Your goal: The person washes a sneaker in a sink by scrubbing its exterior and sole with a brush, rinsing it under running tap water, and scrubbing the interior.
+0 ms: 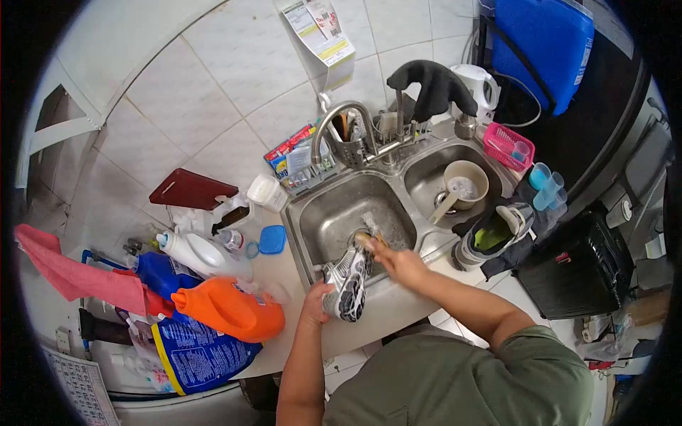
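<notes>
A silver and white sneaker (348,284) with a dark patterned sole is tilted over the front edge of the left sink basin (320,213). My left hand (317,302) is closed around one end of it. My right hand (399,264) grips a small tan scrub brush (364,239) at the shoe's far end, over the basin. Motion and my fingers partly hide the brush. Whitish suds or splashes show on the basin floor just beyond it. A second sneaker (465,255) stands on the counter to the right of my right hand, with its green insole showing.
A beige dipper (465,181) with foamy water sits in the right basin. The faucet (344,106) arches over the left one. An orange detergent jug (234,309), a white bottle (202,255) and a blue bag (202,355) crowd the left counter. Near the right basin is a pink basket (508,145).
</notes>
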Action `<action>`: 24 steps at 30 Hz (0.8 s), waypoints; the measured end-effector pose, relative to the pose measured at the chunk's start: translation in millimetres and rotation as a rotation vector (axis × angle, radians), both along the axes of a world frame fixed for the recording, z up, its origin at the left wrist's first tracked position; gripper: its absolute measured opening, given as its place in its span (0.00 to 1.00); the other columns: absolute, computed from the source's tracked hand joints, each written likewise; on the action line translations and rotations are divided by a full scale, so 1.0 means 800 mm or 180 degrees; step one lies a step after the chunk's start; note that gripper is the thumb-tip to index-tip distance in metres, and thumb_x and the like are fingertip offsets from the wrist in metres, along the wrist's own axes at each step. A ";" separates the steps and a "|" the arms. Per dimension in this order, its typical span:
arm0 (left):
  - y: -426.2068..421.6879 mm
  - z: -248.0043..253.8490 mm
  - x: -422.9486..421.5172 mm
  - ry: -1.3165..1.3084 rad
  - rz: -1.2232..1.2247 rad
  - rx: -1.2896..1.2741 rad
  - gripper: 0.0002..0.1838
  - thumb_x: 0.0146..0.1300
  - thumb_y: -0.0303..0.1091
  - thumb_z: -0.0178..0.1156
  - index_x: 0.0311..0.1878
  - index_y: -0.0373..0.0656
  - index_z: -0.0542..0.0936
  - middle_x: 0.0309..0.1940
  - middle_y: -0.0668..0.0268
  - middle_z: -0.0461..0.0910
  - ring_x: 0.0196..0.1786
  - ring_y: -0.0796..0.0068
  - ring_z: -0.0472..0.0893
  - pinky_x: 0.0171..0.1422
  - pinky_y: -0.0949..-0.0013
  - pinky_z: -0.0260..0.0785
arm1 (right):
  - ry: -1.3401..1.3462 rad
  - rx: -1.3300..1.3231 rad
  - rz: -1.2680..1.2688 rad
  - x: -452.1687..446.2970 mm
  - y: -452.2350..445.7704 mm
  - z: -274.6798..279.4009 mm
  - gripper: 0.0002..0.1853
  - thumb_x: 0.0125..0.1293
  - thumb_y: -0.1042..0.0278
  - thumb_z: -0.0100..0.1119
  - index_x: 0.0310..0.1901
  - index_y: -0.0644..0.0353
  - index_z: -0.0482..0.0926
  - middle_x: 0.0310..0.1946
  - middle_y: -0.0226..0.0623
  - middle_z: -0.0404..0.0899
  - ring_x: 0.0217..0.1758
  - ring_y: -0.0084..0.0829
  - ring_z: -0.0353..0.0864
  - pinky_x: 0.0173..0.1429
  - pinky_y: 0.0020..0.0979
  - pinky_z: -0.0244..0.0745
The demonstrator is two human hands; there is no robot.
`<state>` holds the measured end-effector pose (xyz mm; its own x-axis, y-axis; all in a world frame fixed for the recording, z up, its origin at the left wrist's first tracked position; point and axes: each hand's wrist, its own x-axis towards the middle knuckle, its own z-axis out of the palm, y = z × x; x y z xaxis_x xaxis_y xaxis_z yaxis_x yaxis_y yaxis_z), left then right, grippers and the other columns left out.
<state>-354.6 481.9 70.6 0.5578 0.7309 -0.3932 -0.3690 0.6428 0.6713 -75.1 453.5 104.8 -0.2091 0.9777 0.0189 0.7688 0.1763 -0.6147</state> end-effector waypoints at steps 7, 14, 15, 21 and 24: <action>-0.007 0.002 0.003 0.0163 0.0177 0.0085 0.25 0.57 0.35 0.57 0.59 0.36 0.78 0.49 0.60 0.85 0.49 0.65 0.85 0.59 0.64 0.75 | 0.0129 -0.0038 -0.0368 0.010 -0.004 -0.003 0.28 0.74 0.51 0.54 0.73 0.32 0.65 0.27 0.51 0.83 0.26 0.51 0.84 0.36 0.46 0.80; -0.008 0.002 0.008 0.0619 0.0335 0.0097 0.18 0.56 0.34 0.60 0.49 0.37 0.82 0.42 0.63 0.85 0.43 0.69 0.85 0.50 0.67 0.76 | 0.0288 0.0183 -0.0002 0.031 -0.024 0.008 0.24 0.72 0.50 0.55 0.68 0.35 0.72 0.27 0.51 0.82 0.27 0.51 0.83 0.35 0.47 0.79; -0.007 0.016 0.016 0.0721 0.0419 0.0238 0.18 0.56 0.34 0.60 0.49 0.37 0.82 0.42 0.63 0.85 0.42 0.69 0.85 0.49 0.67 0.76 | 0.0482 -0.0018 0.0091 0.026 -0.034 0.018 0.22 0.72 0.50 0.55 0.66 0.37 0.75 0.26 0.51 0.82 0.26 0.51 0.83 0.33 0.48 0.79; -0.002 0.023 0.043 0.1482 0.0749 0.0527 0.17 0.56 0.35 0.60 0.46 0.34 0.82 0.40 0.62 0.84 0.40 0.70 0.83 0.48 0.68 0.74 | 0.0400 0.0263 0.0447 0.044 -0.039 -0.002 0.23 0.72 0.50 0.56 0.67 0.36 0.74 0.24 0.48 0.82 0.23 0.48 0.82 0.29 0.45 0.78; 0.015 0.001 0.052 0.2121 0.0988 0.1044 0.15 0.55 0.35 0.61 0.41 0.33 0.83 0.36 0.63 0.83 0.39 0.72 0.80 0.45 0.69 0.70 | 0.0121 0.0434 0.0641 0.031 -0.053 0.061 0.23 0.72 0.48 0.56 0.67 0.37 0.74 0.23 0.46 0.82 0.21 0.47 0.81 0.27 0.44 0.77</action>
